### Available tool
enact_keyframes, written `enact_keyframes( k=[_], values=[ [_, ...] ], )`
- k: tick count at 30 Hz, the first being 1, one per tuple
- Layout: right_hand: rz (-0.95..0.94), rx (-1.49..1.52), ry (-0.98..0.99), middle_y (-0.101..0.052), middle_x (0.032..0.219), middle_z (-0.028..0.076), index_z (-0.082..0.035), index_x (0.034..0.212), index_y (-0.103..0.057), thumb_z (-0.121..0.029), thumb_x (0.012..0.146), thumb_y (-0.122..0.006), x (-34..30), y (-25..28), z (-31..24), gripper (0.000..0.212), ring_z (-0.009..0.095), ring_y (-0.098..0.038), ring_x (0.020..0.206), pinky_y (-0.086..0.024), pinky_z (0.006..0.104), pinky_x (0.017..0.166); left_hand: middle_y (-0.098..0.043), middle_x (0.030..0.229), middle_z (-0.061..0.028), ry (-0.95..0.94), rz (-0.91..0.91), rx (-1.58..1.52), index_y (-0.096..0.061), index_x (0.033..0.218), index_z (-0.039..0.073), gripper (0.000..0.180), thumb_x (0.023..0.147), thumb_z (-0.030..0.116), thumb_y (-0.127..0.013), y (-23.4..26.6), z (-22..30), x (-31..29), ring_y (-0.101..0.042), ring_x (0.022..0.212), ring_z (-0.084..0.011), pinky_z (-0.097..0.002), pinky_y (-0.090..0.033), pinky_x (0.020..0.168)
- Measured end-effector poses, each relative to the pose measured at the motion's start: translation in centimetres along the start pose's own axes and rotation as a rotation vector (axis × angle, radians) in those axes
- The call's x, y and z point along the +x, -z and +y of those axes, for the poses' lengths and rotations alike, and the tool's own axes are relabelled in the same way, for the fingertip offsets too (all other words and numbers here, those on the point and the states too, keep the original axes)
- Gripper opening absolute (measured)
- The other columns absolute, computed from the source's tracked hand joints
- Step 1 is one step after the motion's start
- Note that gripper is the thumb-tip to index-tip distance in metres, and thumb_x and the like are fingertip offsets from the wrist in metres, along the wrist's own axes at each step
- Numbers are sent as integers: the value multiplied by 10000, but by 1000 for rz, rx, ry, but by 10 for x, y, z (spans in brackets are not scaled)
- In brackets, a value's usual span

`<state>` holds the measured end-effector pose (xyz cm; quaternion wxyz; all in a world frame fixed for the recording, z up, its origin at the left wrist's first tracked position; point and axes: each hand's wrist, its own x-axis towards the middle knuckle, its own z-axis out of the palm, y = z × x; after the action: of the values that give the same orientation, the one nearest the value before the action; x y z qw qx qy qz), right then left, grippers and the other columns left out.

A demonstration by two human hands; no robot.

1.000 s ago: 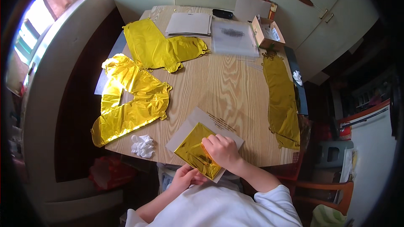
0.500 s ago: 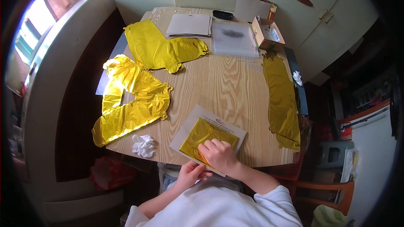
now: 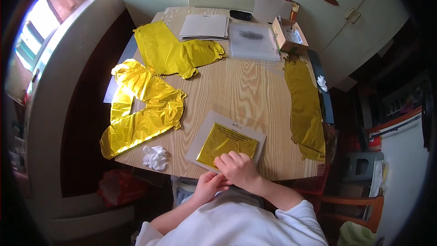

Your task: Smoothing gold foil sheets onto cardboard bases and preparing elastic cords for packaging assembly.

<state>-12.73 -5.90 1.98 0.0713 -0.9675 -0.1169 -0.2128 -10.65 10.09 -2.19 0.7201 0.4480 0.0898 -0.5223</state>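
Observation:
Near the table's front edge lies a grey-white card (image 3: 202,132) with a hanger hole and a folded gold foil balloon (image 3: 218,141) on it. Dark print crosses the foil's upper part, as if on a clear plastic bag around both. My right hand (image 3: 237,169) is closed over the package's near edge, fingers bent onto the foil's lower corner. Close beside it, my left hand (image 3: 210,187) is pinched at the same near edge, below the card; what is between its fingertips is too small to make out.
Flat gold foil balloons lie at the far left (image 3: 168,50), left (image 3: 150,118) and right (image 3: 305,109). A crumpled white wad (image 3: 155,158) sits front left. At the back are a card stack (image 3: 205,26), clear plastic bags (image 3: 255,43), a dark case (image 3: 240,15) and an open box (image 3: 290,36).
The foil's upper part now lies under the print, which was above it. The card has shifted slightly, and my left hand has moved up a little toward my right hand.

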Motion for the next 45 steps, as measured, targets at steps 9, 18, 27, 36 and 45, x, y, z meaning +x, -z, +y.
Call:
enact_keyframes(
  k=[9, 18, 27, 36, 45],
  values=[
    [16, 9, 16, -432, 664, -15, -141, 711, -525, -169, 672, -621, 0, 1, -5, 108, 133, -501, 631, -425, 265, 484, -655, 936, -86, -21, 17, 3, -575, 1037, -9, 191, 1004, 147, -470, -11, 2, 5, -652, 802, -128, -239, -561, 668],
    [-19, 53, -20, -487, 737, -16, -140, 764, -553, -174, 719, -622, -5, 2, -5, 89, 142, -543, 737, -469, 277, 603, -651, 749, -116, -314, -4, 1144, -578, 1111, 47, 215, 925, 148, -539, -6, 17, -19, -664, 622, -227, -319, -542, 571],
    [-82, 260, -54, -555, 1222, 81, -131, 1087, -608, -237, 737, -689, -23, -7, -3, 374, 252, -494, 1182, -354, 482, 1040, -614, 573, -59, -608, 109, 1887, -508, 1322, 126, 548, 782, 156, -596, 15, 1, -32, -617, 470, -240, -386, -496, 444],
    [-122, 271, -101, -509, 1302, 87, -144, 1166, -607, -180, 721, -685, -30, -6, -2, 453, 273, -457, 1237, -300, 530, 1084, -618, 564, -61, -522, 102, 1857, -487, 1365, 247, 624, 759, 144, -595, 15, 11, -33, -610, 452, -227, -374, -501, 441],
    [-115, 259, -218, -500, 1314, 108, -124, 1169, -605, -173, 728, -681, -28, -5, -2, 450, 293, -438, 1254, -296, 548, 1071, -594, 527, -46, -554, 81, 1873, -469, 1395, 270, 667, 752, 157, -608, 19, 14, -31, -586, 422, -208, -365, -490, 427]
  ],
)
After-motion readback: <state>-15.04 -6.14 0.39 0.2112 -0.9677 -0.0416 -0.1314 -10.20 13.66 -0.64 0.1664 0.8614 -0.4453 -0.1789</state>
